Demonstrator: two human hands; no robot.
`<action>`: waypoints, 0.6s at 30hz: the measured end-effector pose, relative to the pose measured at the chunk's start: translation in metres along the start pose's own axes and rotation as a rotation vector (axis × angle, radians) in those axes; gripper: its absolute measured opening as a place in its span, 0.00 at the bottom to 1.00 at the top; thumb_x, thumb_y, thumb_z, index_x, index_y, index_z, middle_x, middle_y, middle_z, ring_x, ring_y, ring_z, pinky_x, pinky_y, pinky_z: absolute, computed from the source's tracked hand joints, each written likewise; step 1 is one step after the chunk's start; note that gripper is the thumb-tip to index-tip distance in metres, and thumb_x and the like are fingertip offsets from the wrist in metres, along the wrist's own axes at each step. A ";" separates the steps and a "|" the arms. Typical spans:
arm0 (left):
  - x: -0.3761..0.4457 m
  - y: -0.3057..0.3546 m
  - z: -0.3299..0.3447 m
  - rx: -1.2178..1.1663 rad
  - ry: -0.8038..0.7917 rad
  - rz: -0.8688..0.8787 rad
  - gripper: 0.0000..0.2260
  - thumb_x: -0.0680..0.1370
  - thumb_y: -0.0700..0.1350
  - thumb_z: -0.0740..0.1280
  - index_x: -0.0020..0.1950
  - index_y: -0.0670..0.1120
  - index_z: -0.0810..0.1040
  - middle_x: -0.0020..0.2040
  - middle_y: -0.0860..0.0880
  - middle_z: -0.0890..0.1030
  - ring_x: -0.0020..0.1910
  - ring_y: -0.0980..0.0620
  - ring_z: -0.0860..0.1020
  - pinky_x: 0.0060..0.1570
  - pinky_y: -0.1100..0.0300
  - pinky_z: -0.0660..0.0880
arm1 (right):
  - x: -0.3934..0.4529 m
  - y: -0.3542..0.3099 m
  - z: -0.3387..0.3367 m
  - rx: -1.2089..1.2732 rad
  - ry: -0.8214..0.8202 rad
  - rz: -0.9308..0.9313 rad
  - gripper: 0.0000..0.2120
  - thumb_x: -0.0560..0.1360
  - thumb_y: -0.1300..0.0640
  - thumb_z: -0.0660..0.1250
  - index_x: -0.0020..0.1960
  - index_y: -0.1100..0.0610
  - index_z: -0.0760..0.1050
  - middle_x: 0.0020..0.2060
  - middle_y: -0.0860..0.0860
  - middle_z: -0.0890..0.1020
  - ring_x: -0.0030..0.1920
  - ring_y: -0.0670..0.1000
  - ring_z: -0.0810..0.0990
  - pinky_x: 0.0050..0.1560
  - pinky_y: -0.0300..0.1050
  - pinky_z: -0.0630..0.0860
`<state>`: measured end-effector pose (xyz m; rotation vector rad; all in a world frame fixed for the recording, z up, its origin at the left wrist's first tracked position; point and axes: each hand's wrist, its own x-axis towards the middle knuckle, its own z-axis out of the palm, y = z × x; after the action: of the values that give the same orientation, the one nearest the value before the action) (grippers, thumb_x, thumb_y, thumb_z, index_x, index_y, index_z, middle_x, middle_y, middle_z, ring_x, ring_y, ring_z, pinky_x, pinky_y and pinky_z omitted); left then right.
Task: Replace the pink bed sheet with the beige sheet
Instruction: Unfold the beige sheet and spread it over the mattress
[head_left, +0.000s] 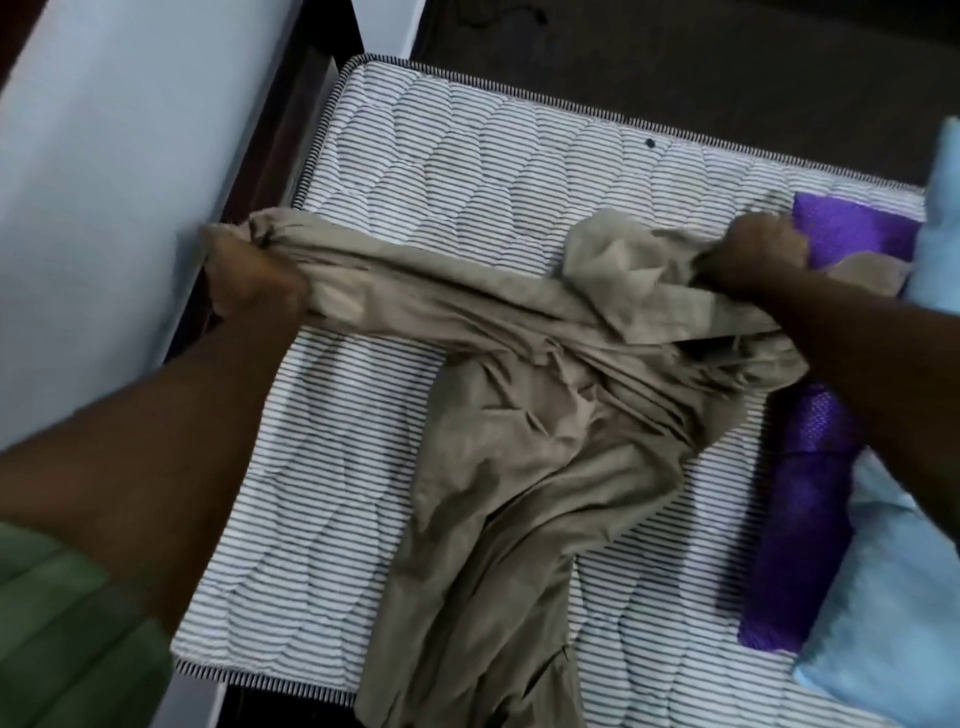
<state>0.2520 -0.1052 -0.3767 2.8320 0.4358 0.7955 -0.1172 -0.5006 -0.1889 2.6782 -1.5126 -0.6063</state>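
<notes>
I see my left hand (249, 275) gripping one bunched end of the beige sheet (519, 415) at the left edge of the striped mattress (441, 171), beside the dark bed frame (291, 119) and the pale wall (104, 156). My right hand (753, 254) clutches another gathered part of the sheet near the right side. Between my hands the cloth stretches in a twisted band, and the rest falls crumpled across the mattress and over its near edge. A purple pillow (800, 519) lies along the right side of the mattress, partly under the sheet, with light blue bedding (893, 597) just beside it. A green sleeve (67, 623) covers my left upper arm.
</notes>
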 end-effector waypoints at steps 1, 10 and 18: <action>-0.012 0.029 -0.050 -0.051 0.019 0.045 0.20 0.82 0.43 0.51 0.46 0.52 0.83 0.40 0.47 0.83 0.36 0.50 0.81 0.35 0.58 0.74 | -0.001 -0.009 0.004 0.026 0.013 -0.099 0.24 0.69 0.48 0.76 0.56 0.65 0.79 0.56 0.66 0.81 0.58 0.67 0.81 0.54 0.56 0.80; -0.170 0.106 -0.196 -0.296 -1.198 1.063 0.34 0.74 0.37 0.69 0.79 0.49 0.62 0.77 0.44 0.66 0.72 0.39 0.71 0.68 0.45 0.71 | -0.043 -0.106 0.047 -0.073 -0.335 -0.824 0.35 0.74 0.50 0.68 0.78 0.41 0.62 0.70 0.55 0.75 0.69 0.60 0.73 0.67 0.58 0.71; -0.192 0.075 -0.174 -0.375 -1.115 0.947 0.17 0.74 0.48 0.65 0.58 0.38 0.77 0.55 0.33 0.79 0.56 0.32 0.79 0.54 0.43 0.77 | -0.021 -0.063 0.057 -0.335 -0.109 -0.764 0.16 0.82 0.48 0.60 0.68 0.50 0.75 0.64 0.56 0.81 0.66 0.60 0.77 0.67 0.54 0.68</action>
<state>0.0203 -0.2234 -0.3045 2.4685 -1.0991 -0.6364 -0.0934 -0.4395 -0.2467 2.8965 -0.2816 -0.9209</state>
